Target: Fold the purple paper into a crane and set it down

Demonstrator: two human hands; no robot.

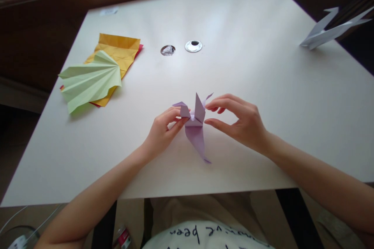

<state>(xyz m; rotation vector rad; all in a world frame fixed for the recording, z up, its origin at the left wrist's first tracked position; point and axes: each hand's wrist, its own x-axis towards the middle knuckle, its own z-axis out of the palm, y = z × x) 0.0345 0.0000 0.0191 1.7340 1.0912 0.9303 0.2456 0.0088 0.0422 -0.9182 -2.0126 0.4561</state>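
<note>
Closest to the camera there's a white shirt with dark lettering [201, 237] at the bottom edge, and both bare forearms come up from there onto the white table [248, 66]. Near the front-middle of the table sits a lilac origami crane [195, 130], half folded, and it's right between the two hands. The left hand [162, 132] has its thumb and fingertips pinched shut on the flap that sticks out on the crane's left side, with the other fingers curled under. The right hand [239, 120] is on the other side: its thumb tip touches the body of the crane just at the right edge, while the index finger curls over toward the small upper point, so it's a loose half-open pinch around that side rather than a tight grip. One long pointed flap of the crane hangs down toward the person, below both sets of fingers, and a taller point stands up between the hands. Further back on the left lies a pale green pleated paper fan [90, 79] on top of a yellow-orange creased sheet [119, 50] with a bit of red paper peeking out underneath. Past the middle there are two round cable holes [193, 46] in the table. Way off on the far right edge sits a white folded paper crane [330, 31].
</note>
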